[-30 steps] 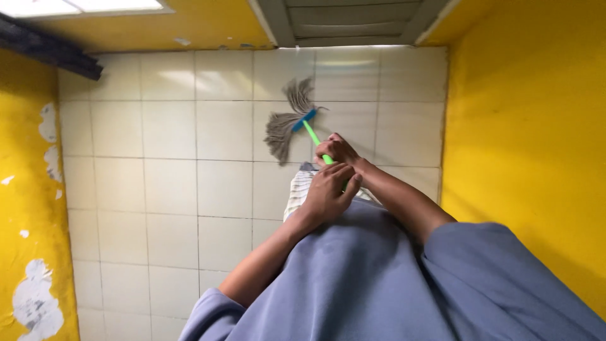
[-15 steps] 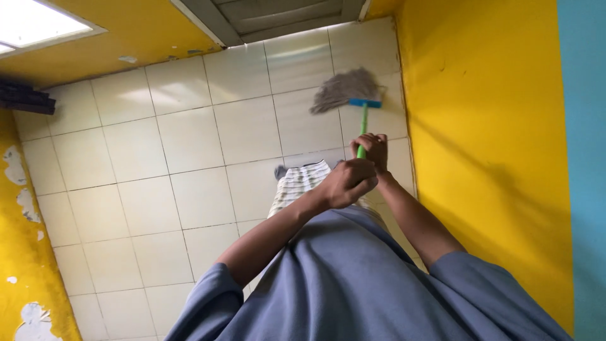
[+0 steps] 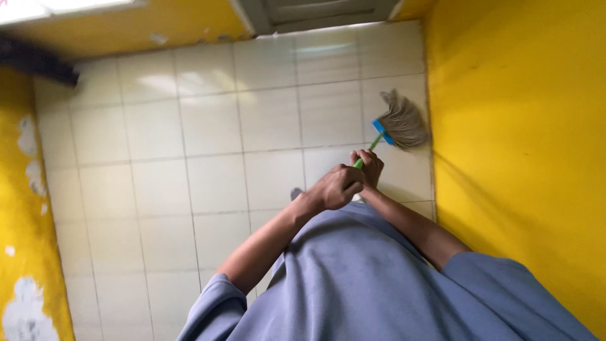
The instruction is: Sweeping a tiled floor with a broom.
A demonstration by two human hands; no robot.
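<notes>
Swung rightward: grey mop head against yellow wall, right of frame; left hand, right hand clenched around green handle.

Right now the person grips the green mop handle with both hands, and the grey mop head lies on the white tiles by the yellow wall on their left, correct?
Not quite. The head view shows both hands, left hand and right hand, on the green mop handle, but the grey mop head lies on the white tiles by the yellow wall on their right.

No packages, labels, signs, screens.
</notes>
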